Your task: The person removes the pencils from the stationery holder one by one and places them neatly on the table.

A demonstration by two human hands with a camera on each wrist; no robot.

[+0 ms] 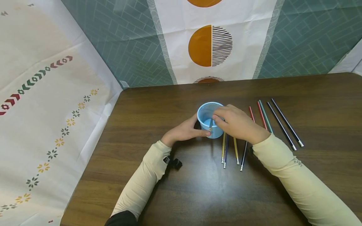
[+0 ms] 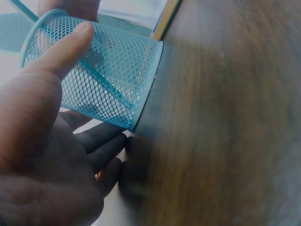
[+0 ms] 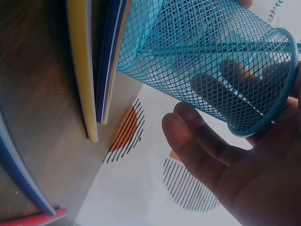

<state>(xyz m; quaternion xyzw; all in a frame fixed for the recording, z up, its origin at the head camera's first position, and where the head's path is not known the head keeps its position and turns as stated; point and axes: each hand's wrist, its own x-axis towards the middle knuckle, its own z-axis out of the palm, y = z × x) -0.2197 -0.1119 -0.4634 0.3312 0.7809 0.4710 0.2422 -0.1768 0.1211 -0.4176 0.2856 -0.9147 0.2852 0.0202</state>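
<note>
A light-blue mesh pencil cup stands on the brown table. My left hand holds it from the left, its thumb along the near side; in the left wrist view the thumb presses on the mesh. Over the cup's mouth, my right hand pinches a pencil that slants down inside the cup. Through the mesh, the left wrist view shows this pencil as teal, reaching close to the base. Several fingers of my right hand lie outside the rim in the right wrist view.
Yellow pencils and dark ones lie right of the cup, partly under my right hand. Farther right lie red, green and dark blue pencils. A patterned cloth hangs behind the table's far edge.
</note>
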